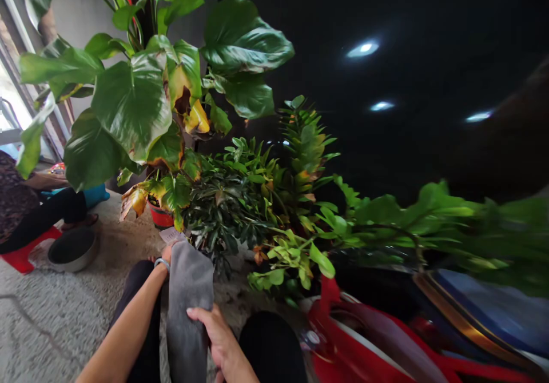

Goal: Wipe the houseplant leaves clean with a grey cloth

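Observation:
A long piece of grey cloth (189, 291), narrow like a sock or a folded strip, hangs between my knees. My right hand (218, 334) is closed on its right edge, with the thumb lying on top. My left hand (167, 254), with a light bracelet at the wrist, is at the cloth's far upper end. Its fingers are mostly hidden there and appear closed on the cloth. A small white printed label (172, 235) sticks out just beyond my left hand.
Potted plants (231, 206) crowd the space ahead, one in a red pot (161, 216). A red bag (360, 337) lies at right beside blurred, stacked blue things (493, 308). At left, a person sits on a red stool (26, 254) near a grey basin (74, 250).

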Demonstrator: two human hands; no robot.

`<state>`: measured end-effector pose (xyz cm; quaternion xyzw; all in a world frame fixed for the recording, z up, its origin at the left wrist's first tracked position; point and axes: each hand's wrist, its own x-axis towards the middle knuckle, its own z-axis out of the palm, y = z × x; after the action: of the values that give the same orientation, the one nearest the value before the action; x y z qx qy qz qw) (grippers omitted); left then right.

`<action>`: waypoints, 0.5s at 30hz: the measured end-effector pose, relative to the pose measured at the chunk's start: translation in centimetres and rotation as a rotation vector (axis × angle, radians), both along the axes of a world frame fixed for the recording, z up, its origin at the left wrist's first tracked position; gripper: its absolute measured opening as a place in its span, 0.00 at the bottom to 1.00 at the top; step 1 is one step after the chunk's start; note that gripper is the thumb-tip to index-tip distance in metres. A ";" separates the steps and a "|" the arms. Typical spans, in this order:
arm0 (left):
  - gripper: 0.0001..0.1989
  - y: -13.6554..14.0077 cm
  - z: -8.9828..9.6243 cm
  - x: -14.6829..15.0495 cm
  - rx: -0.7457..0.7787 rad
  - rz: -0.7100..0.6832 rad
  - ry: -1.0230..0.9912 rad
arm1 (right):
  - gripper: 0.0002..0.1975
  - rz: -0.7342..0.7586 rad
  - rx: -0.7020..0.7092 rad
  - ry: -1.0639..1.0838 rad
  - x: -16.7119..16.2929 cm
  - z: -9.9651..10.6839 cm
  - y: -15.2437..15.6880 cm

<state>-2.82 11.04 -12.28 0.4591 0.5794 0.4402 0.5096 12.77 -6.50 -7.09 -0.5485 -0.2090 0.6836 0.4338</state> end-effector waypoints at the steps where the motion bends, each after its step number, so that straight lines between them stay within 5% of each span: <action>1: 0.06 0.1 -0.1 0.0 0.006 0.003 0.010 | 0.18 -0.015 0.006 -0.010 0.3 -0.3 -0.3; 5: 0.04 -0.5 0.3 0.2 0.057 0.007 -0.030 | 0.16 -0.050 0.077 -0.057 1.8 -1.0 -1.9; 8: 0.05 -1.3 1.2 0.7 0.036 -0.053 -0.198 | 0.16 -0.095 0.115 -0.124 3.9 0.3 -2.6; 12: 0.11 -2.2 2.0 2.3 0.019 -0.242 -0.404 | 0.21 -0.303 0.203 -0.146 7.8 5.8 -1.3; 15: 0.22 -2.4 1.6 3.9 0.013 -0.296 -0.449 | 0.26 -0.624 0.387 -0.107 10.2 11.1 1.4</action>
<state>1.05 8.62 -10.66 0.4329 0.3757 0.4555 0.6812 22.95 -5.09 3.98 -0.5286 -0.1798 0.4366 0.7054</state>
